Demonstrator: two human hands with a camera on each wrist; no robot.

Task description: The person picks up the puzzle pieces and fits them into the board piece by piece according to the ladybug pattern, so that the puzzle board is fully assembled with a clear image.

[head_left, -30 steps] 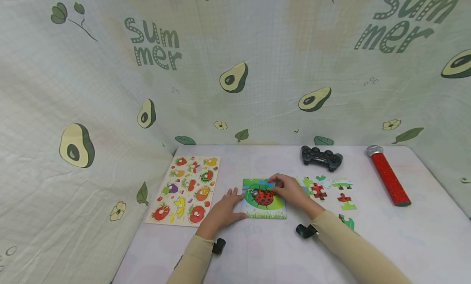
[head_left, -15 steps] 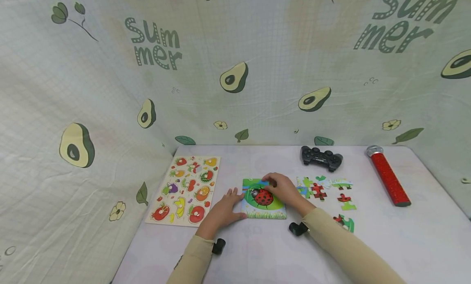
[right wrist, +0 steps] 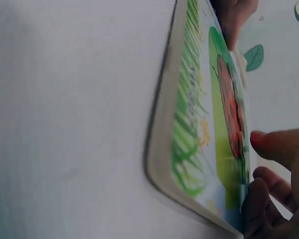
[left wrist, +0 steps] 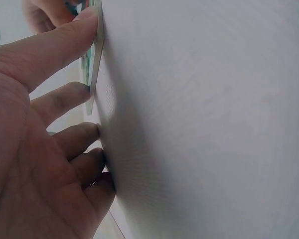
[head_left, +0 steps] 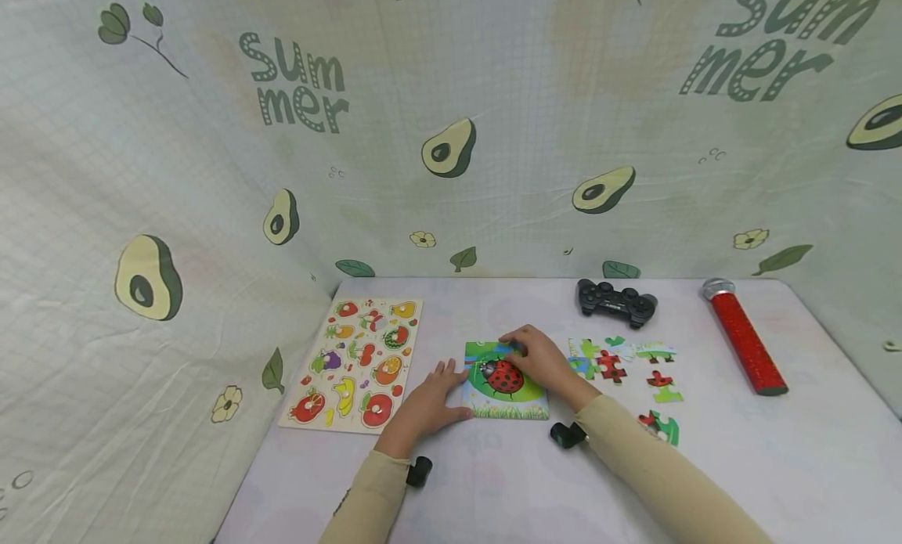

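A square jigsaw board with a ladybug picture lies flat on the table. My left hand rests at its left side with spread fingers; in the left wrist view the thumb and a fingertip touch the board's edge. My right hand reaches over the upper right part of the board. In the right wrist view its thumb and fingers pinch at a jigsaw piece right at the picture surface, largely hidden by the hand. Several loose jigsaw pieces lie to the right.
A fruit peg puzzle lies left of the left hand. Behind the loose pieces is a black game controller. A red glittery microphone lies at the right. A patterned cloth hangs behind the table.
My right hand has moved left and slightly away from me over the board, uncovering more of the loose pieces near its forearm. The left hand and the board stay put.
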